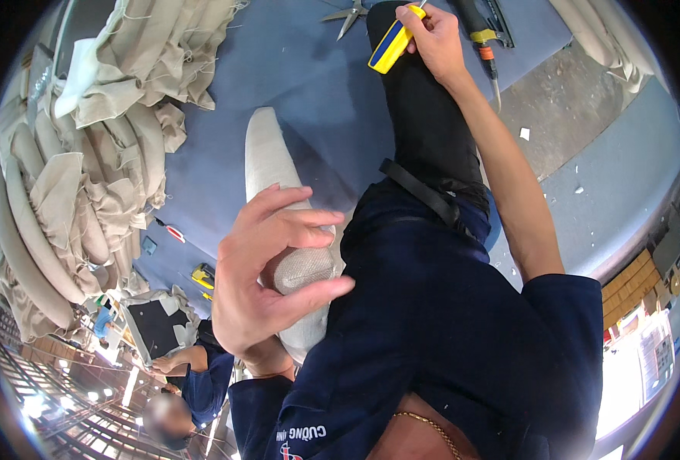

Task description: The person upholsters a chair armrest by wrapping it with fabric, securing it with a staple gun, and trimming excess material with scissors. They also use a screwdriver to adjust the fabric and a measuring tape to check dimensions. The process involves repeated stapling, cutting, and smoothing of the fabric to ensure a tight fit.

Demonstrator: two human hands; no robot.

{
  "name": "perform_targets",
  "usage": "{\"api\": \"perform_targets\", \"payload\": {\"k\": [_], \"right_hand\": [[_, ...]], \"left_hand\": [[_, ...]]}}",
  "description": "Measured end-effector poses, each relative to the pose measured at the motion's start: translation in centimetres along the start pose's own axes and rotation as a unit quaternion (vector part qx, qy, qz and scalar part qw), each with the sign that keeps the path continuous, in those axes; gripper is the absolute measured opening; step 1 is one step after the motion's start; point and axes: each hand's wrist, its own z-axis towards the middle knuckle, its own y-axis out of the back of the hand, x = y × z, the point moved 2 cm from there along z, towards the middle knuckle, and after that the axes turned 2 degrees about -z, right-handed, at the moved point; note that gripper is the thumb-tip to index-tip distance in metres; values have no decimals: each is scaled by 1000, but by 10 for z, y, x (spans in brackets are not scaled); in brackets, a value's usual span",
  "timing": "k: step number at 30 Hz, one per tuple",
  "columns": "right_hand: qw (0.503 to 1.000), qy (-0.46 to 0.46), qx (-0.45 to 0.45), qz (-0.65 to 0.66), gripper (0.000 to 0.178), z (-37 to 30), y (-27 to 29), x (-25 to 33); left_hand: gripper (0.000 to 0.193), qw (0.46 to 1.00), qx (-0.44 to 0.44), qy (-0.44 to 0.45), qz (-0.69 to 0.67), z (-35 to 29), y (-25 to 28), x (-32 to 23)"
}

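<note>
My left hand (256, 284) grips the near, mesh-textured end of a long beige fabric-covered padded piece (267, 157), which lies on the blue work surface (225, 153) and points away from me. My right hand (434, 37) is stretched out to the far side, closed around a tool with a yellow and blue handle (390, 46). That hand is above my black trouser leg (424, 115). My dark blue shirt (447, 330) fills the lower middle of the view.
Several beige padded pieces and loose cloth (87, 169) are heaped at the left. Scissors (348, 15) and a yellow-and-orange hand tool (484, 42) lie at the far edge. A small yellow tool (202, 276) lies on the surface. Another person in blue (198, 376) works at the lower left.
</note>
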Motion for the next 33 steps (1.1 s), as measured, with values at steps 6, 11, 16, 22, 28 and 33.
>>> {"api": "perform_targets", "payload": {"k": [6, 11, 16, 22, 28, 33], "right_hand": [[1000, 1, 1, 0, 33, 0, -1, 5], [1000, 10, -11, -1, 29, -1, -5, -1], [1000, 28, 3, -4, 34, -3, -7, -1], [999, 26, 2, -19, 36, -2, -6, -8], [999, 2, -26, -22, 35, -3, -8, -1], [999, -1, -25, -47, 34, 1, -11, -4]], "left_hand": [[87, 987, 36, -120, 102, 11, 7, 27], [76, 987, 43, -119, 95, 10, 6, 27], [45, 982, 63, -73, 161, 3, 11, -7], [23, 990, -5, -89, 113, -5, 20, -6], [35, 994, -39, -60, 84, 0, 23, 3], [46, 973, 19, -228, 12, -8, 27, 19]]}}
